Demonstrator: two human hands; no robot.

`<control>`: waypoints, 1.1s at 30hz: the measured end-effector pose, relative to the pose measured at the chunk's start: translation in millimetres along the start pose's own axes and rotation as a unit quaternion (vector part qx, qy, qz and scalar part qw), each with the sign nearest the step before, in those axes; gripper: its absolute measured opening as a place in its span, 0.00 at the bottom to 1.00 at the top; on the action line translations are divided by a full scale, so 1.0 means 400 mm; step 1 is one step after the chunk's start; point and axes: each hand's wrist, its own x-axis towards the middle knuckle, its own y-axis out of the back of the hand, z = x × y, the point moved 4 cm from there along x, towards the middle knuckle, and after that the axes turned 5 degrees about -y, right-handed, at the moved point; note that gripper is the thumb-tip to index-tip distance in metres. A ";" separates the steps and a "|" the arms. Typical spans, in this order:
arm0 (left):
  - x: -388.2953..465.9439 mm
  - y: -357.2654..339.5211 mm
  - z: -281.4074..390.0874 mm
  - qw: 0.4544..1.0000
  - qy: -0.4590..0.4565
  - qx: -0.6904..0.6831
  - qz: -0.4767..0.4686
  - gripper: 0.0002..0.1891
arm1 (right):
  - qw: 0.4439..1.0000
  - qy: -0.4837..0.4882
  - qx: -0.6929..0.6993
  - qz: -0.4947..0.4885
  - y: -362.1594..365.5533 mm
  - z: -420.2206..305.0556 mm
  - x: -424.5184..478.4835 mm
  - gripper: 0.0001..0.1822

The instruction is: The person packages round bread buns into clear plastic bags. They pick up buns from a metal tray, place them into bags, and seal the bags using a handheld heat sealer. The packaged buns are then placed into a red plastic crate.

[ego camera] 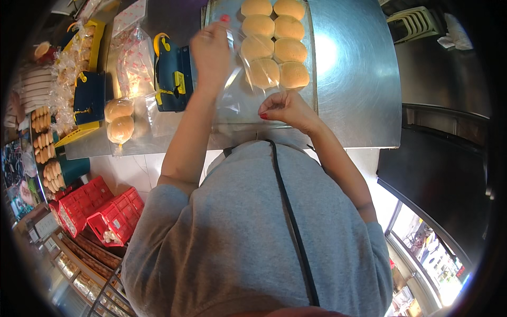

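Observation:
A clear plastic bag (233, 85) spreads between my hands over the lower left of a metal baking tray (261, 119). My left hand (212, 53), blurred, has its fingers curled at the bag's upper left side and appears to grip it. My right hand (289, 109) is bent inward just below the nearest buns, thumb close to the fingers. Whether it pinches the film is unclear. Round golden buns (293, 51) lie on the tray in two columns, with film overlapping part of the left column. Left of my left forearm stands a blue and yellow bag-neck sealer (170, 77).
A bag of two buns (120, 123) lies near the left edge of the steel table (356, 87). Beyond are printed plastic bags (134, 59), a second sealer (89, 97) and bagged bread (69, 75). Red crates (117, 216) stand on the floor at lower left.

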 end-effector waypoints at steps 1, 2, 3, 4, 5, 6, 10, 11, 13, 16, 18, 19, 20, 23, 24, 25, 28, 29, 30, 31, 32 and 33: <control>0.024 0.021 0.030 0.997 -0.012 -0.059 0.044 0.17 | 1.000 -0.019 -0.016 -0.013 -0.004 0.033 0.005 0.09; 0.044 0.053 0.039 0.995 -0.032 -0.058 0.074 0.17 | 0.996 0.014 0.084 0.014 0.019 0.066 0.006 0.06; 0.064 0.092 0.042 0.991 -0.052 -0.056 0.106 0.17 | 0.980 0.019 0.194 0.037 0.039 0.064 0.004 0.06; 0.074 0.123 0.047 0.986 -0.072 -0.053 0.137 0.17 | 0.951 0.023 0.302 0.059 0.056 0.058 0.000 0.06; 0.071 0.141 0.046 0.985 -0.084 -0.022 0.151 0.17 | 0.910 0.026 0.407 0.081 0.071 0.053 -0.003 0.06; 0.064 0.152 0.039 0.982 -0.095 0.006 0.162 0.18 | 0.882 0.038 0.458 0.107 0.089 0.049 -0.007 0.08; 0.014 0.210 0.013 0.958 -0.096 0.200 0.182 0.16 | 0.859 0.019 0.472 0.199 0.095 0.086 -0.017 0.09; 0.012 0.218 0.012 0.929 -0.142 0.299 0.165 0.14 | 0.867 0.018 0.455 0.204 0.075 0.069 -0.031 0.09; 0.000 0.209 0.020 0.837 -0.223 0.485 0.120 0.15 | 0.895 0.039 0.383 0.228 0.072 0.051 -0.048 0.08; -0.058 0.087 0.108 0.859 -0.309 0.407 -0.041 0.29 | 0.941 0.076 0.192 0.268 0.084 0.000 -0.052 0.09; -0.118 -0.026 0.179 0.891 -0.293 0.255 -0.233 0.32 | 0.957 0.057 0.033 0.283 0.063 -0.092 -0.056 0.11; -0.143 -0.065 0.201 0.886 -0.290 0.150 -0.329 0.32 | 0.960 0.093 -0.009 0.265 0.048 -0.125 -0.057 0.11; -0.149 -0.081 0.198 0.888 -0.236 0.128 -0.374 0.30 | 0.959 0.128 -0.050 0.247 0.032 -0.152 -0.060 0.12; -0.144 -0.095 0.178 0.885 -0.085 0.133 -0.438 0.24 | 0.965 0.125 -0.032 0.229 0.037 -0.203 -0.088 0.09; -0.135 -0.090 0.166 0.888 -0.042 0.182 -0.420 0.22 | 0.956 0.165 0.005 0.242 0.051 -0.203 -0.097 0.08; -0.127 -0.084 0.155 0.888 0.002 0.231 -0.399 0.20 | 0.944 0.206 0.042 0.254 0.061 -0.206 -0.105 0.08; -0.128 -0.080 0.119 0.939 -0.120 0.010 -0.323 0.14 | 0.953 0.171 0.046 0.246 0.059 -0.175 -0.133 0.03; -0.134 -0.087 0.122 0.938 -0.117 -0.027 -0.325 0.11 | 0.958 0.149 0.035 0.241 0.068 -0.159 -0.142 0.03; -0.151 -0.097 0.133 0.937 -0.113 -0.064 -0.326 0.09 | 0.954 0.149 0.033 0.259 0.079 -0.156 -0.153 0.01; -0.160 -0.105 0.140 0.934 -0.108 -0.100 -0.326 0.06 | 0.945 0.169 0.023 0.279 0.099 -0.158 -0.161 0.01; -0.161 -0.112 0.124 0.933 -0.043 -0.100 -0.343 0.03 | 0.935 0.190 0.013 0.298 0.122 -0.161 -0.168 0.01; -0.162 -0.120 0.105 0.928 0.019 -0.098 -0.358 0.03 | 0.925 0.213 0.004 0.316 0.139 -0.167 -0.169 0.01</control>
